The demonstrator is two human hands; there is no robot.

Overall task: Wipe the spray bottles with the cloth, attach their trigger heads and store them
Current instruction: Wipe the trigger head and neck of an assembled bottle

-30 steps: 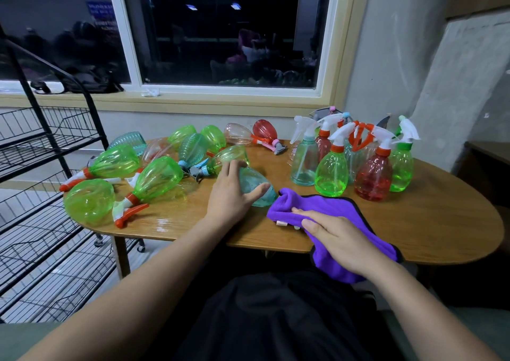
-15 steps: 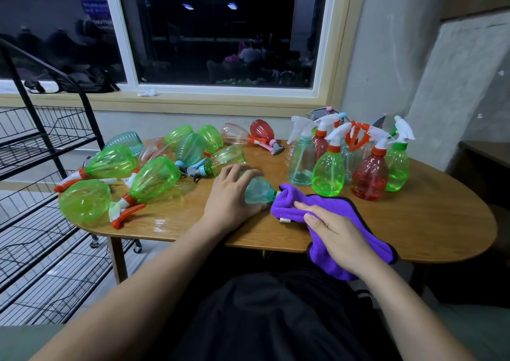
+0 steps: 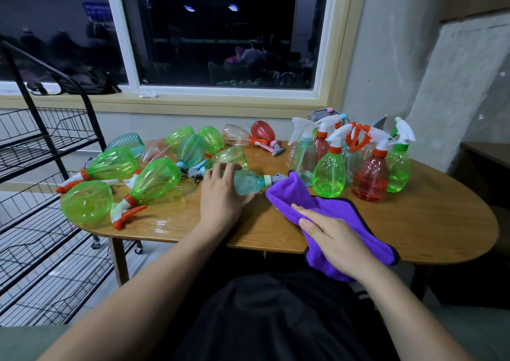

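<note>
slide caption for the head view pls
The left hand grips a lying teal plastic spray bottle while the right hand rests on a purple cloth on the wooden table.

text: none legible | blue sign [image 3: 96,13] in window [image 3: 220,35]: lettering too blurred to read

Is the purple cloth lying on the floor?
No, the purple cloth lies on the wooden table under the right hand, beside the teal bottle that the left hand grips.

Bare table [image 3: 430,217] opens right of the cloth [image 3: 317,203]; lying bottles [image 3: 154,178] crowd the left, upright bottles [image 3: 329,178] the far side.
</note>
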